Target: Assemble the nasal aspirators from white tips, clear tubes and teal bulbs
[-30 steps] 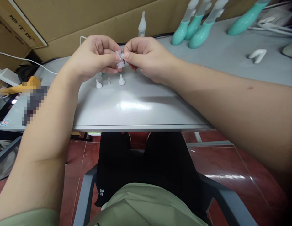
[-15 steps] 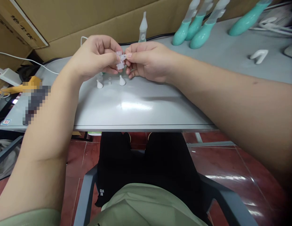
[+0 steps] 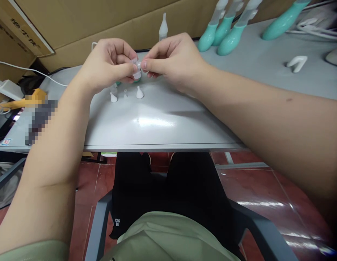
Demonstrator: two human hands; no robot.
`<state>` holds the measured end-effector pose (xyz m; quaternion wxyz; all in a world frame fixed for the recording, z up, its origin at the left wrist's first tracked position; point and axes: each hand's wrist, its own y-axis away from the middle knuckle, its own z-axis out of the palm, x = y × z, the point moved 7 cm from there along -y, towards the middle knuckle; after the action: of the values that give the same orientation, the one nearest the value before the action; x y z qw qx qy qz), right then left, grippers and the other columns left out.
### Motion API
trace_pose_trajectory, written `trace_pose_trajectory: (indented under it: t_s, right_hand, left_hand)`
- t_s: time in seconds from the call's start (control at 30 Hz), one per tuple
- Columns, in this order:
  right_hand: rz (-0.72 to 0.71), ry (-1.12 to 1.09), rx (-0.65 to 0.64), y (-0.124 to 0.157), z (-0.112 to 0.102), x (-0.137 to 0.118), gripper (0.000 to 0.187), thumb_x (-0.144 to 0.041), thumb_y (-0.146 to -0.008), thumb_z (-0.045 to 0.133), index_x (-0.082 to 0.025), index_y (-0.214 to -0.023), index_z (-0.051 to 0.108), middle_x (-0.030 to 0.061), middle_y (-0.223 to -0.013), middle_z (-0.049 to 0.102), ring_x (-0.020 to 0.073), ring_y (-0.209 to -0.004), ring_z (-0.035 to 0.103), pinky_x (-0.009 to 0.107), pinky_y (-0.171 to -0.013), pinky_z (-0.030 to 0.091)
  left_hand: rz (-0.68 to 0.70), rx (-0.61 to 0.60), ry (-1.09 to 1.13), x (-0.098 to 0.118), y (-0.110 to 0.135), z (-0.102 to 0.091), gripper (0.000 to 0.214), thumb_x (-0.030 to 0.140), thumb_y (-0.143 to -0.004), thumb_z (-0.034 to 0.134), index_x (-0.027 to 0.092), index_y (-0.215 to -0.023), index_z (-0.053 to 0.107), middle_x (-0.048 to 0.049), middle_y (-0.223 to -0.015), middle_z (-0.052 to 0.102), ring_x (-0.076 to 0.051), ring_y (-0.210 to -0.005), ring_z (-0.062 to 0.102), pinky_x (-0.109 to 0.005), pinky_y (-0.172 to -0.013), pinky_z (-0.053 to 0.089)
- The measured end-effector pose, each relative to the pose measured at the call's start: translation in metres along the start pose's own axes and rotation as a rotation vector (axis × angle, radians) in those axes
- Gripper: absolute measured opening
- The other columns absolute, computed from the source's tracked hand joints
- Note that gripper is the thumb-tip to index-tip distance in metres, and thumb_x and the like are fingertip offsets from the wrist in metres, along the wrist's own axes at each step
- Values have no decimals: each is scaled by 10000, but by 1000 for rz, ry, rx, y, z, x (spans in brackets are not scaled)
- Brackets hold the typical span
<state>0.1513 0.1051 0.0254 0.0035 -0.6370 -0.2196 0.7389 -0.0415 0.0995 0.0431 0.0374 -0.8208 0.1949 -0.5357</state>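
One small translucent plastic fitting (image 3: 137, 74) is up between your hands, above the grey smooth-topped table (image 3: 163, 135). Your left hand (image 3: 110, 69) grips its body; your right hand (image 3: 175, 59) pinches its near side, thumb to forefinger. Below, on the table: two white cone-shaped nozzles (image 3: 140, 93), one tiny clear piece (image 3: 125, 93) between. Back right: three teal bulb-shaped bottles (image 3: 231, 40), grouped close.
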Motion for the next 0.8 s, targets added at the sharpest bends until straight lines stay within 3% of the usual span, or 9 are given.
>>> trace_pose_trajectory:
  t_s: [0.07, 0.23, 0.33, 0.53, 0.67, 0.8]
  right_hand:
    - [2, 11, -16, -1, 2, 2, 548, 228, -1069, 777, -182, -709, 825, -3, -690, 744, 100, -622, 581, 240, -632, 449]
    - [-19, -1, -102, -4, 5, 10, 401, 118, -953, 808, -217, -733, 813, -1, -731, 728, 131, -692, 592, 292, -698, 451]
    - [-15, -15, -129, -7, 3, 18, 301, -12, -952, 860, -243, -770, 794, -14, -763, 713, 132, -716, 618, 290, -713, 480]
    - [54, 5, -197, -19, 6, 35, 194, -269, -784, 958, -314, -743, 774, -12, -789, 734, 150, -691, 665, 306, -670, 550]
    - [75, -28, -150, -22, 5, 30, 266, -184, -889, 900, -295, -740, 710, -5, -839, 784, 134, -708, 704, 266, -677, 592]
    - [41, 2, -76, -19, -7, 16, 434, 51, -1073, 674, -257, -767, 653, 2, -865, 791, 106, -694, 704, 218, -654, 561]
  left_hand:
    - [13, 22, 2, -1, 0, -1, 347, 617, -921, 1123, 386, -972, 870, -57, -986, 921, -408, -1065, 931, -640, -1051, 787]
    - [-17, -80, 1, 5, 5, 1, 207, 386, -926, 1066, 360, -1010, 878, -34, -998, 947, -343, -1057, 918, -560, -1038, 805]
    - [6, -68, -5, 12, 7, -2, 193, 422, -924, 1060, 395, -979, 877, -31, -1015, 953, -347, -1044, 921, -544, -1005, 807]
    - [38, -100, -65, 11, -2, 4, 311, 372, -754, 1074, 348, -913, 808, -25, -897, 909, -321, -857, 849, -547, -862, 789]
    - [101, -88, -44, 8, -5, 1, 361, 440, -777, 1093, 341, -935, 784, -45, -908, 911, -322, -836, 847, -589, -852, 786]
    - [113, -51, -68, 7, -4, -11, 389, 457, -800, 1137, 338, -981, 814, -78, -980, 931, -394, -992, 932, -629, -928, 804]
